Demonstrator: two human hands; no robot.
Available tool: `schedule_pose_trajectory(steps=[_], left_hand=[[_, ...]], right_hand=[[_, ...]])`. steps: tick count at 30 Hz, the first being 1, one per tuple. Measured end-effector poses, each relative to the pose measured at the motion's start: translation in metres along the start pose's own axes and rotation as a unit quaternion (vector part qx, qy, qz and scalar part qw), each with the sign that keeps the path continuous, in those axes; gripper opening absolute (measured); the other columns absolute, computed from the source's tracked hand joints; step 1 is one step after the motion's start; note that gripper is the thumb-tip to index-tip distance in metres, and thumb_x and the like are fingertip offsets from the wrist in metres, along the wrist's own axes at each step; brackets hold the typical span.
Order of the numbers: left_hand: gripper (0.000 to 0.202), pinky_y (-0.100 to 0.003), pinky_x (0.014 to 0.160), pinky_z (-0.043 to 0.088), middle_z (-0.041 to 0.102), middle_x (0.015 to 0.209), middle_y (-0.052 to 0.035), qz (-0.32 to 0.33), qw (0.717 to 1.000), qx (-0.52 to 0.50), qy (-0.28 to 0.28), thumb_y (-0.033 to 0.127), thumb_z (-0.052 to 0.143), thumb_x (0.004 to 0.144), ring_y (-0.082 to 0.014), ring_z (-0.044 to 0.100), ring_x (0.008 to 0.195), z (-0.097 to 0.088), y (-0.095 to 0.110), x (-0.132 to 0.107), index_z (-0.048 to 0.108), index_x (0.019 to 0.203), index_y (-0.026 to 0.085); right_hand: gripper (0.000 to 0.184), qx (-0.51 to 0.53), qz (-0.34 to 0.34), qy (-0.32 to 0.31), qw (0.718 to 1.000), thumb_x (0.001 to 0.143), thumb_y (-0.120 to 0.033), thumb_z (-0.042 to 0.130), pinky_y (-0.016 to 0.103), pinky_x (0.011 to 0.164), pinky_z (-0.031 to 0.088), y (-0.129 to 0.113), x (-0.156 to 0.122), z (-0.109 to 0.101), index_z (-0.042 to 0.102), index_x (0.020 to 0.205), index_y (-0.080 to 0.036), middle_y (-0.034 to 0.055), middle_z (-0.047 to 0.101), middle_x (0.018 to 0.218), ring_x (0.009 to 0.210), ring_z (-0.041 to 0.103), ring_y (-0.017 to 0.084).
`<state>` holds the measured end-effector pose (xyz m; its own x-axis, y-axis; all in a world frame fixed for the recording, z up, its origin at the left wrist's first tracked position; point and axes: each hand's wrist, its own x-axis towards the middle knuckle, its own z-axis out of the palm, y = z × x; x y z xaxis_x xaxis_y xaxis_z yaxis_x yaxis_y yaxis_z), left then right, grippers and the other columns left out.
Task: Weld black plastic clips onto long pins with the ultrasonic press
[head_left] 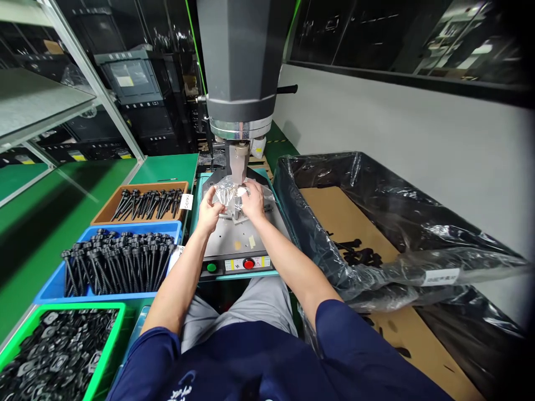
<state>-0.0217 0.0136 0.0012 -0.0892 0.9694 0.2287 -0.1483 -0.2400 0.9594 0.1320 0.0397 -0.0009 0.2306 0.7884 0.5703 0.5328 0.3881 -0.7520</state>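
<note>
My left hand (211,211) and my right hand (252,200) are raised at the press machine (239,61), just in front of its metal head (238,162). Between them is a crinkled sheet or bag of clear plastic (226,193), with the fingers of both hands closed on its two sides. Pale shapes show through the plastic, but I cannot make out whether they are contents or glare. Under the hands, a metal fixture (239,218) sits on the grey machine plate (223,242), partly hidden by the plastic.
To the left stand an orange-brown bin (100,214) and a blue bin (50,289) of long black parts, plus a green bin (121,317) of small black pieces. A plastic-lined box (309,239) with black parts is on the right. Green (212,268) and red (248,264) buttons face me.
</note>
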Motion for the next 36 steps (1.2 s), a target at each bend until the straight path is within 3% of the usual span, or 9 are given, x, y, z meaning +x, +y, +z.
schedule_pose_trajectory(steps=[3,6,11,14,23,26,30,32,36], left_hand=[[0.077,-0.024,0.054,0.050,0.040,0.150,-0.0119,-0.012,0.999,0.012,0.032,0.015,0.065,0.060,-0.0188,0.064,0.086,-0.008,-0.001,-0.001,0.050,0.135,0.022],[0.073,-0.022,0.049,0.046,0.042,0.148,-0.0129,-0.015,0.999,0.043,0.015,0.013,0.063,0.059,-0.0150,0.063,0.077,-0.018,-0.001,-0.003,0.054,0.131,0.021],[0.072,-0.021,0.047,0.044,0.045,0.146,-0.0154,-0.029,0.996,0.082,0.000,0.010,0.064,0.059,-0.0053,0.054,0.056,-0.029,0.002,-0.005,0.055,0.130,0.020],[0.070,-0.021,0.048,0.045,0.045,0.146,-0.0155,-0.035,0.994,0.104,-0.003,0.010,0.064,0.061,-0.0034,0.052,0.053,-0.031,0.007,-0.007,0.055,0.130,0.020],[0.081,-0.027,0.058,0.051,0.045,0.145,-0.0175,-0.060,0.974,0.218,-0.006,0.010,0.066,0.067,-0.0085,0.059,0.059,-0.041,0.006,-0.015,0.042,0.143,0.023],[0.082,-0.037,0.079,0.054,0.046,0.143,-0.0175,-0.045,0.963,0.266,0.024,0.013,0.070,0.067,-0.0208,0.066,0.085,-0.047,0.006,-0.020,0.042,0.143,0.022],[0.067,-0.041,0.097,0.047,0.049,0.139,-0.0130,0.058,0.943,0.312,0.096,0.021,0.072,0.071,-0.0304,0.052,0.121,-0.044,0.018,-0.045,0.051,0.135,0.022],[0.055,-0.040,0.094,0.049,0.054,0.133,-0.0116,0.069,0.952,0.291,0.073,0.024,0.069,0.075,-0.0282,0.054,0.119,-0.036,0.025,-0.064,0.056,0.129,0.021],[0.041,-0.036,0.083,0.051,0.066,0.113,-0.0104,-0.027,0.974,0.221,-0.048,0.029,0.072,0.074,-0.0248,0.061,0.104,-0.019,0.028,-0.102,0.065,0.114,0.019]], right_hand=[[0.021,0.032,0.016,0.005,0.999,0.084,-0.025,0.054,0.042,0.108,0.036,0.002,-0.021,-0.011,0.065,0.101,-0.017,0.0148,0.059,0.125,0.123,0.050,0.025],[0.022,0.150,0.105,-0.020,0.983,0.083,-0.035,0.057,0.044,0.097,0.047,0.007,-0.047,-0.019,0.061,0.100,-0.020,0.0106,0.066,0.110,0.107,0.060,0.024],[0.035,0.407,0.309,-0.087,0.855,0.075,-0.051,0.067,0.033,0.065,0.057,0.014,-0.078,-0.025,0.054,0.088,-0.022,0.0020,0.068,0.081,0.065,0.066,0.016],[0.040,0.421,0.356,-0.105,0.828,0.068,-0.050,0.075,0.029,0.060,0.055,0.015,-0.090,-0.027,0.055,0.089,-0.021,-0.0001,0.068,0.073,0.059,0.063,0.013],[0.044,0.399,0.348,-0.188,0.827,0.067,-0.045,0.077,0.031,0.067,0.054,0.010,-0.117,-0.036,0.064,0.101,-0.019,0.0009,0.069,0.076,0.064,0.063,0.013],[0.045,0.387,0.304,-0.191,0.850,0.067,-0.042,0.078,0.033,0.075,0.054,0.005,-0.118,-0.040,0.065,0.104,-0.019,0.0017,0.069,0.080,0.072,0.065,0.015],[0.043,0.385,0.224,-0.189,0.875,0.068,-0.038,0.078,0.037,0.086,0.052,-0.007,-0.119,-0.049,0.064,0.106,-0.023,0.0025,0.070,0.090,0.088,0.065,0.019],[0.042,0.390,0.205,-0.192,0.877,0.067,-0.038,0.079,0.037,0.084,0.053,-0.014,-0.120,-0.054,0.062,0.104,-0.025,0.0021,0.070,0.089,0.086,0.065,0.019],[0.042,0.421,0.215,-0.186,0.861,0.068,-0.043,0.078,0.038,0.080,0.054,-0.026,-0.119,-0.058,0.056,0.100,-0.027,0.0012,0.069,0.084,0.082,0.065,0.020]])
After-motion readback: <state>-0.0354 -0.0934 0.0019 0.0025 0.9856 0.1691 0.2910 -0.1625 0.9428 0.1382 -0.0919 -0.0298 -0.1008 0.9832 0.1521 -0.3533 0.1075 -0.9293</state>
